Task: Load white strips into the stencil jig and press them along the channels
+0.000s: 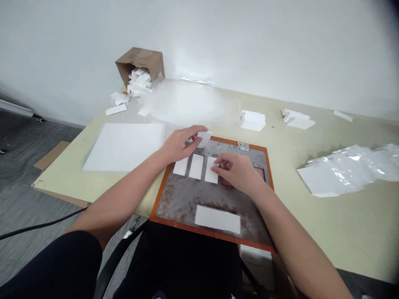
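Observation:
A grey metal plate with an orange frame (174, 195) lies at the table's front edge, with rectangular slots across its upper half. White cards fill slots on its left side, one of them a card (196, 166) in the second slot. My right hand (238, 172) pinches the edge of another white card (211, 171) at the third slot; whether it lies fully in is hidden by my fingers. Above the plate's top left corner, my left hand (181, 143) grips a small white card stack (204, 139). A wider white card (217, 219) rests near the plate's lower edge.
A tipped cardboard box (140, 56) spills white pieces at the back left. A white sheet (124, 145) lies left of the plate. Card stacks (253, 120) stand behind it. Plastic-wrapped white cards (346, 170) fan out to the right. A wall closes the back.

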`<state>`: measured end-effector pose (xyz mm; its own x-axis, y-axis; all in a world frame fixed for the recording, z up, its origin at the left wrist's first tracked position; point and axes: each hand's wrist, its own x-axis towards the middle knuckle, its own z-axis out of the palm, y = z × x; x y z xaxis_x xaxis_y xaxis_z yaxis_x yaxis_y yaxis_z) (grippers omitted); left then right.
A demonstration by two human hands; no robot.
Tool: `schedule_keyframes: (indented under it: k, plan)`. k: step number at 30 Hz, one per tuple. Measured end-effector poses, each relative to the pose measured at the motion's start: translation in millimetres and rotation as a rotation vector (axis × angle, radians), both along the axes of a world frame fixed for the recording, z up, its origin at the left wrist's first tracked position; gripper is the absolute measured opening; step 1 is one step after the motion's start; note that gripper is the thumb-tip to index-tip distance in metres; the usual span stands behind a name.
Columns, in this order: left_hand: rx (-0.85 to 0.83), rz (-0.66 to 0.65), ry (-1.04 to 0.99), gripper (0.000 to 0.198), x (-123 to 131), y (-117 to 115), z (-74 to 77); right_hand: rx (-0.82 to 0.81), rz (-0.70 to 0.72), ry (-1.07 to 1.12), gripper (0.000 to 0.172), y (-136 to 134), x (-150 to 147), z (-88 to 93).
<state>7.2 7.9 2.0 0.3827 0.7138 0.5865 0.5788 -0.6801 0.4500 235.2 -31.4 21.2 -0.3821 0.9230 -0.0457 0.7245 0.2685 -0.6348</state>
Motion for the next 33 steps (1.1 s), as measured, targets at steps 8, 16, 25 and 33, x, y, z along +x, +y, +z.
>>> schedule_keyframes:
  k: [8, 16, 25, 33]
  plan:
    - [-0.009, 0.012, 0.012, 0.028, 0.1, 0.5, -0.4, 0.003, 0.008, 0.006, 0.013, 0.6, 0.8, -2.7]
    - [-0.008, 0.01, 0.015, 0.028, -0.3, 0.3, -0.2, -0.03, -0.003, 0.012, 0.012, -0.5, -0.7, 0.1]
    - [-0.013, 0.007, 0.011, 0.028, -0.4, 0.5, -1.7, -0.031, -0.003, -0.002, 0.014, -0.2, -0.7, -1.2]
    - [0.011, -0.001, 0.004, 0.027, 0.1, 0.4, -1.2, -0.025, -0.002, -0.031, 0.011, -0.8, -0.4, 0.2]
